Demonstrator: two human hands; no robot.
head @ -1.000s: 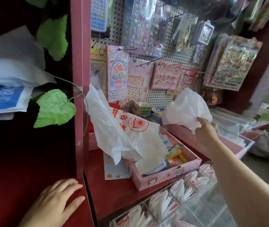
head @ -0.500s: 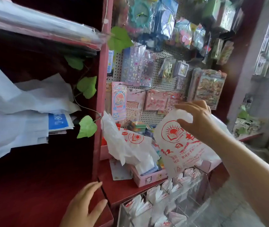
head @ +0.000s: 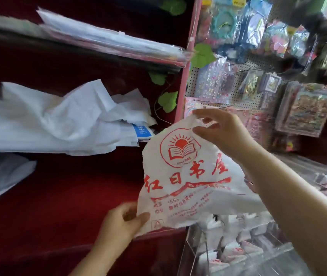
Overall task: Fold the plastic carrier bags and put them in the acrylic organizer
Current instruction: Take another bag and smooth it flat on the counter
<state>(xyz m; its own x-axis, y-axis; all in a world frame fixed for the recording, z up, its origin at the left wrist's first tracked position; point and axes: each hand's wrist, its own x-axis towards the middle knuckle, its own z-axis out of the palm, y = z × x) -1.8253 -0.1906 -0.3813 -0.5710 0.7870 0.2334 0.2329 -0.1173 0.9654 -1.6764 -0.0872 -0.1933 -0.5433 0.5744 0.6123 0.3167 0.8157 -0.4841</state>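
Head view, starting at the left: a heap of white sheets [head: 59, 124] lies on a dark red shelf [head: 59, 196], well apart from the work. Next comes the left hand [head: 123, 222], thumb and curled fingers pinching the lower left corner of the plastic carrier bag [head: 188, 176]. The bag hangs in the air in front of the shelf's pink upright [head: 184, 80], its red printed face toward the camera and its body wrinkled rather than flat. The right hand [head: 224, 132] pinches the bag's top edge between thumb and fingertips, the other fingers loosely spread. The step in hand looks like stretching the bag out ahead of the first fold. To do it well, the two hands should draw apart gently until the creases go and trapped air escapes. The side edges should then be lined up before creasing, since thin film is likely to slip and spring back. Below the right forearm, the acrylic organizer [head: 278, 255] holds folded bags [head: 236, 251] in its compartments, so the finished packet should match their narrow shape. Sticker packs [head: 308, 108] hang at far right.
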